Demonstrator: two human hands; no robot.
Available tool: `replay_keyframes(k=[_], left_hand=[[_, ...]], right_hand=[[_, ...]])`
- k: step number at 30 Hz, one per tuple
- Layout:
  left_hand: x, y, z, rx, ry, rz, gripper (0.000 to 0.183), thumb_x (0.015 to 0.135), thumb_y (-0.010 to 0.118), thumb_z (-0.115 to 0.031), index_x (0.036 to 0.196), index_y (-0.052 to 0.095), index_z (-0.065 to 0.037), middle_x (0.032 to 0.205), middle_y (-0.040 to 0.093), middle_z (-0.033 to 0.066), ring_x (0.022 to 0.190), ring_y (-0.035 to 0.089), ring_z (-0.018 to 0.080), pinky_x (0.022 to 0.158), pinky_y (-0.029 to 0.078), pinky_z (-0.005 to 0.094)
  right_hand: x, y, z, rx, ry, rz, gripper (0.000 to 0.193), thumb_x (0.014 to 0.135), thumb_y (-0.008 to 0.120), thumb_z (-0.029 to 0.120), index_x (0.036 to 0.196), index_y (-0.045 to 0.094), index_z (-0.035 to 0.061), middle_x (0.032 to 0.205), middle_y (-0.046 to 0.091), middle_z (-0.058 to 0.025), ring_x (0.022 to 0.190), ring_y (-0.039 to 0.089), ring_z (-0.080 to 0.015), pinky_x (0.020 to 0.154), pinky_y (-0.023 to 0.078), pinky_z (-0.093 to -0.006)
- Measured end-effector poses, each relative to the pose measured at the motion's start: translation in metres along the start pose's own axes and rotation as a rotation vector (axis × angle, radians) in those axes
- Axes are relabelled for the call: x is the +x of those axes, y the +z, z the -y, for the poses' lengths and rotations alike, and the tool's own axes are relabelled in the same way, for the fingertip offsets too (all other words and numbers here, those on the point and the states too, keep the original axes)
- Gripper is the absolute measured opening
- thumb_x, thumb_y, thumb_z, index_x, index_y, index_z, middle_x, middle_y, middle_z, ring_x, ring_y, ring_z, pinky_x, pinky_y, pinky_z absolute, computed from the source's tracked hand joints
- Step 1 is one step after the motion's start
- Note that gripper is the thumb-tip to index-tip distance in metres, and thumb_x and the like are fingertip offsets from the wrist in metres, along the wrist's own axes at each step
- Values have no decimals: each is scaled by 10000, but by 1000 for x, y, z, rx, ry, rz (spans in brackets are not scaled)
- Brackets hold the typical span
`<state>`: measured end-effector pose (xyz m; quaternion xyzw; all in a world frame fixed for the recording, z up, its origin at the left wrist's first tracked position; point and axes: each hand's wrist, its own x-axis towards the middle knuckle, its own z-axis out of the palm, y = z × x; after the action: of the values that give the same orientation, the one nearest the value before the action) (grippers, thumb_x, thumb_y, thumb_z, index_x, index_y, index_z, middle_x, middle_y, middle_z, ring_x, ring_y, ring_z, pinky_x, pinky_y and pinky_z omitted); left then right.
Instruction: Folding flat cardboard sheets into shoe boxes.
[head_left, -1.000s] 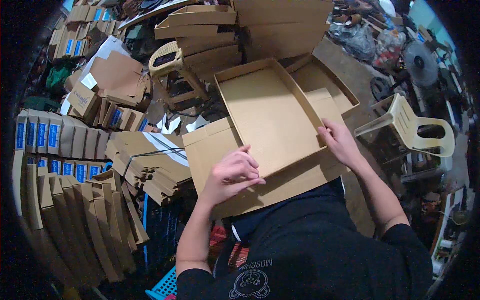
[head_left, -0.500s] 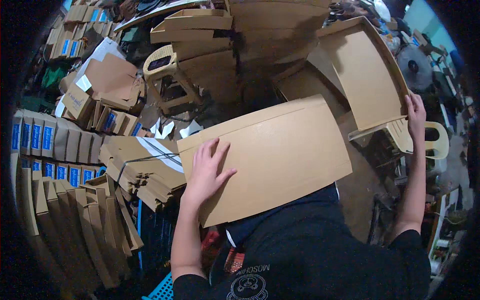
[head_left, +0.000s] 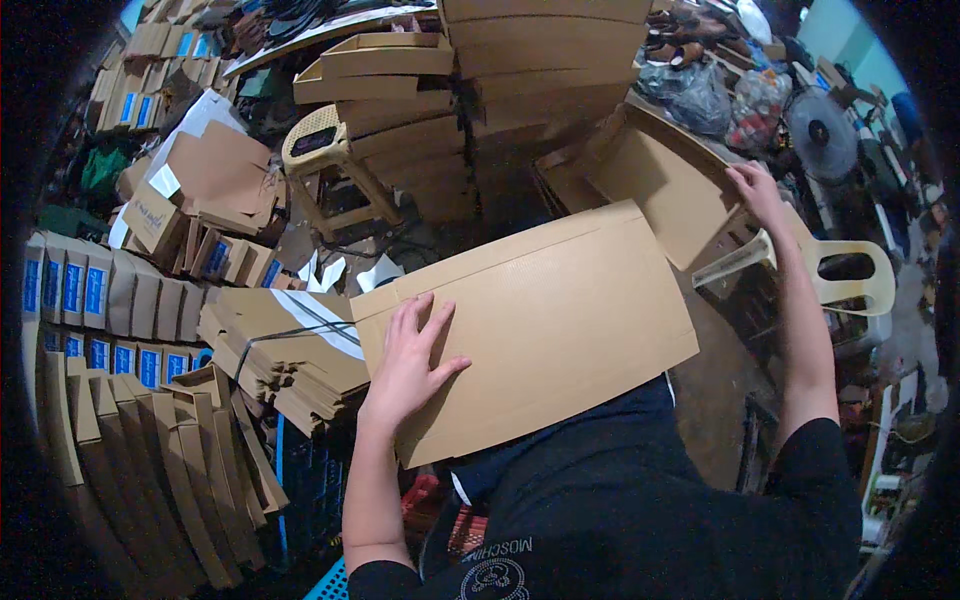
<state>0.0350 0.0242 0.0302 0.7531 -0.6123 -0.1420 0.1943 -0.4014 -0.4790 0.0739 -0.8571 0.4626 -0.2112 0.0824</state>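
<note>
A flat, creased cardboard sheet (head_left: pixel 570 315) lies across my lap. My left hand (head_left: pixel 405 360) rests on its left part, fingers spread and palm down. Out to the right, my right hand (head_left: pixel 762 192) grips the rim of a shallow cardboard tray (head_left: pixel 665 185) with folded-up sides. That tray is tilted, its inside facing me, low in front of the tall stack. Part of its lower side is hidden behind the sheet on my lap.
Stacked cardboard trays (head_left: pixel 545 80) rise ahead, beside a beige plastic stool (head_left: pixel 318 140). On the left are a corded bundle of flat cardboard (head_left: pixel 280 330) and blue-labelled boxes (head_left: pixel 120 290). A cream plastic chair (head_left: pixel 850 275) and a fan (head_left: pixel 822 130) stand right.
My right hand has carried the cardboard tray down and leftward, from above the plastic chair to beside the tall stack. My left hand stays on the flat sheet.
</note>
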Motion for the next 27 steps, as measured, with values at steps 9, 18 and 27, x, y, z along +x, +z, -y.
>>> replay_keyframes(k=[9, 18, 27], left_hand=[[1, 0, -1, 12, -1, 3, 859, 864, 869, -426, 1595, 516, -146, 1622, 416, 221, 1531, 367, 424, 1271, 351, 522], [2, -9, 9, -15, -3, 0, 801, 870, 875, -381, 1562, 551, -137, 1613, 446, 204, 1508, 409, 415, 1258, 371, 505], [-6, -30, 41, 127, -316, -269, 762, 887, 857, -353, 1506, 568, -15, 1525, 556, 198, 1426, 508, 396, 1194, 439, 471]], right_hand=[[-23, 89, -26, 255, 96, 210, 525, 1107, 585, 458, 1339, 701, 2, 1245, 729, -197, 1213, 675, -308, 1060, 500, -393], [-51, 94, -31, 481, 117, 160, 507, 1138, 558, 416, 1451, 619, 21, 1409, 648, -140, 1259, 646, -212, 1095, 484, -344], [-123, 49, 117, 363, 66, 229, 444, 1049, 713, 342, 1296, 711, -28, 1172, 738, -176, 1047, 721, -262, 916, 556, -357]])
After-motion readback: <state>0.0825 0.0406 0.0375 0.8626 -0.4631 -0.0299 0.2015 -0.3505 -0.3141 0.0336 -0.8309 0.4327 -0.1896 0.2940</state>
